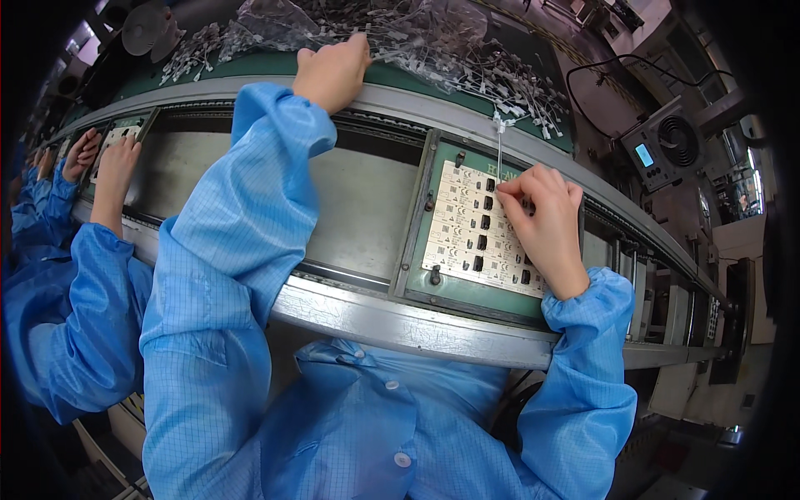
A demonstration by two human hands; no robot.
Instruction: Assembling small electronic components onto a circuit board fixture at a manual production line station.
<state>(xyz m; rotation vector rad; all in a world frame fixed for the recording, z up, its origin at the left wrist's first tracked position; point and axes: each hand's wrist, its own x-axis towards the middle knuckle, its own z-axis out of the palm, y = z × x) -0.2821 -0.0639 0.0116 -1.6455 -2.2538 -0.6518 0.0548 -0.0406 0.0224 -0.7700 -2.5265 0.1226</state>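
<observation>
Watch the thin white cable (499, 154) running away from your right hand (543, 210): its far end, a small white plastic connector (500, 123), lies beyond your fingertips at the edge of the tangled heap of white cables (433, 54). If that end snags on its neighbours, a pull by your right hand could tug the near end askew or drag others along. Your fingertips also hide that near end, so a crooked or shallow fit could pass unnoticed. The small black rectangular parts (482, 242) sit in a close row just left of your right fingertips; a sideways slip might knock one, and a heavy push might flex the pale printed circuit-board panel (447, 242) under your hand.

Your right hand is nearly closed, thumb and forefinger pinched together on the cable just above the panel, the other fingers curled behind. The panel lies beneath and to the left of that hand, on a green rectangular carrier plate (475, 293) whose bare strip shows nearer your body than the hand.

Your left hand (335, 77) is well apart, beyond the far silver metal rail (400, 102), at the near side of the heap. Its back faces you and its fingertips are hidden, so I cannot tell how far open it is or whether it grips a cable.
</observation>
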